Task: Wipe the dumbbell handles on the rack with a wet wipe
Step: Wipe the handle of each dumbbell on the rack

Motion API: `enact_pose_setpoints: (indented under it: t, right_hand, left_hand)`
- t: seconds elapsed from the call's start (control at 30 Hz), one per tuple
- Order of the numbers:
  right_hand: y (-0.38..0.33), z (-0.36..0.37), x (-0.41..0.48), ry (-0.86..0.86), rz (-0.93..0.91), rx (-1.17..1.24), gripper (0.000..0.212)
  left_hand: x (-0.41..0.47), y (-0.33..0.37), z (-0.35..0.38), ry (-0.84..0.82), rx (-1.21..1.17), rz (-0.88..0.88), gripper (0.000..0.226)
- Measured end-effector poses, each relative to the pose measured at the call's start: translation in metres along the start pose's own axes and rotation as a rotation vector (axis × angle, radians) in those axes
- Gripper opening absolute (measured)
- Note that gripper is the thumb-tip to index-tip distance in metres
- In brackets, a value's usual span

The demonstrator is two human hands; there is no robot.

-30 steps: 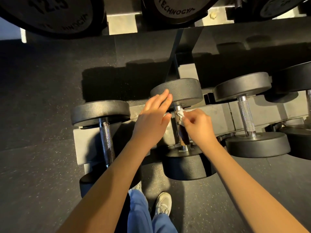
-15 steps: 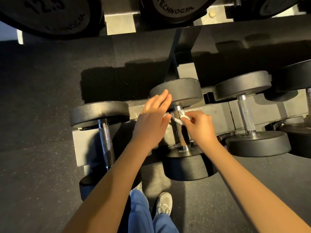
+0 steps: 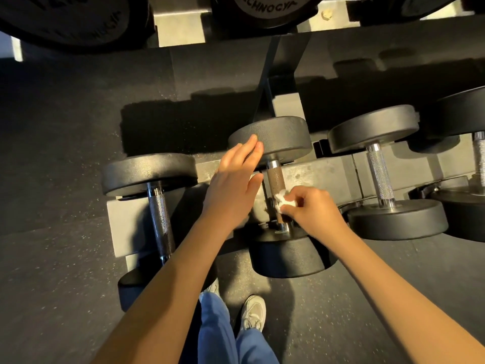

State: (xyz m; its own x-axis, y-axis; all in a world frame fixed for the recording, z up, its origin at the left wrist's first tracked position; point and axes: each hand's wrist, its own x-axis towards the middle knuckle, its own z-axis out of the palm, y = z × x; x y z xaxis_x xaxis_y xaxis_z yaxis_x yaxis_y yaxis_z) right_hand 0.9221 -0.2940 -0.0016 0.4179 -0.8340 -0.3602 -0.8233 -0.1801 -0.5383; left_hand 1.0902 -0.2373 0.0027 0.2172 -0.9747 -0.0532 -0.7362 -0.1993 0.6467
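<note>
— Any lettering you can read?
— Raised letters "ECHNOGY", cut off at the frame's edge, on the upper middle dumbbell head (image 3: 265,7). Embossing on the upper left dumbbell head (image 3: 65,22) is too dim.

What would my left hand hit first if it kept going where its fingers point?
Probably the far weight head of the middle dumbbell; the fingers of the left hand overlap its edge, contact unclear.

Wet wipe (image 3: 283,199) white; middle dumbbell handle (image 3: 275,179) brown, knurled; dumbbell heads (image 3: 273,135) black; trousers (image 3: 225,334) blue.
</note>
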Motion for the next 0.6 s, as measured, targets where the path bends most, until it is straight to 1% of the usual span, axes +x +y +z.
enact_pose_setpoints:
  t: [0.03,0.07,0.1,0.13,0.2,0.23,0.27,0.33,0.43,0.47,0.5,0.53,0.6]
  right_hand:
    - [0.001,-0.004,-0.003,-0.082,0.022,-0.051,0.017]
    - [0.003,-0.006,-0.003,-0.126,0.04,-0.071,0.017]
    - [0.003,-0.009,-0.001,-0.115,0.046,-0.05,0.017]
    - [0.001,-0.011,0.001,-0.056,0.047,0.007,0.017]
    - [-0.002,-0.01,0.006,0.116,0.039,0.14,0.014]
    - [-0.003,-0.008,0.008,0.168,0.043,0.175,0.015]
    - [-0.004,-0.004,0.008,0.177,0.047,0.168,0.015]
    - [0.001,0.003,0.005,0.095,0.06,0.093,0.014]
    - [0.006,-0.004,-0.004,-0.121,0.093,-0.029,0.011]
    - [0.006,-0.008,-0.006,-0.158,0.094,-0.048,0.012]
    - [0.005,-0.01,-0.004,-0.148,0.085,-0.045,0.016]
    - [0.002,-0.013,-0.001,-0.084,0.063,-0.017,0.02]
    - [-0.008,-0.013,0.013,0.123,0.002,0.061,0.024]
  left_hand:
    - [0.0,0.0,0.0,0.001,-0.001,-0.005,0.058]
    - [0.0,0.0,0.001,0.001,-0.003,-0.011,0.057]
    - [0.0,0.0,0.002,0.0,-0.006,-0.015,0.057]
    - [-0.001,0.0,0.002,0.0,-0.01,-0.015,0.057]
    - [-0.001,0.0,0.002,-0.002,-0.025,-0.008,0.057]
    - [-0.002,-0.001,0.002,-0.003,-0.031,-0.006,0.057]
    - [-0.002,-0.001,0.002,-0.002,-0.031,-0.004,0.057]
    - [-0.001,-0.002,0.002,-0.002,-0.024,0.001,0.057]
    - [-0.001,-0.003,0.003,0.005,-0.034,0.0,0.057]
    - [-0.001,-0.002,0.004,0.008,-0.041,-0.003,0.057]
    - [-0.002,-0.002,0.005,0.011,-0.048,-0.004,0.057]
    - [-0.002,-0.002,0.006,0.013,-0.052,-0.005,0.058]
    - [-0.002,-0.003,0.006,0.01,-0.053,0.0,0.058]
